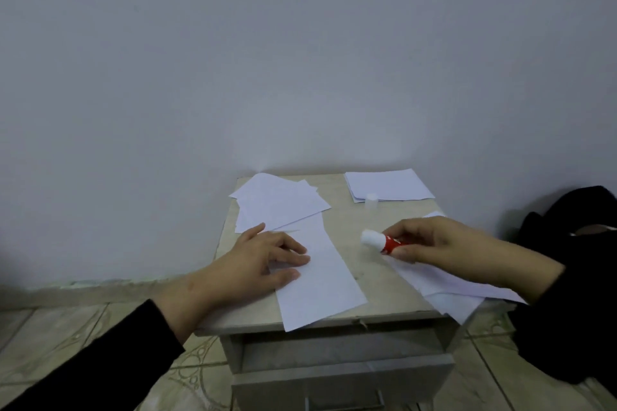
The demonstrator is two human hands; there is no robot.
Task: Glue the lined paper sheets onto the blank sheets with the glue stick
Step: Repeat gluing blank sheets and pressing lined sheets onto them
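Left sleeve (110, 354): I see long black fabric, plain, ending at the wrist.
Right sleeve (574, 307): black too, looser and wider at the cuff.
Left hand (253, 264): bare, no glove.
Right hand (444, 243): bare as well.

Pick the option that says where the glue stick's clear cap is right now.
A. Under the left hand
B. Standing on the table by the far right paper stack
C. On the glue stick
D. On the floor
B: the clear cap stands on the table at the near edge of the far right paper stack, while the glue stick in the right hand shows its bare white tip.
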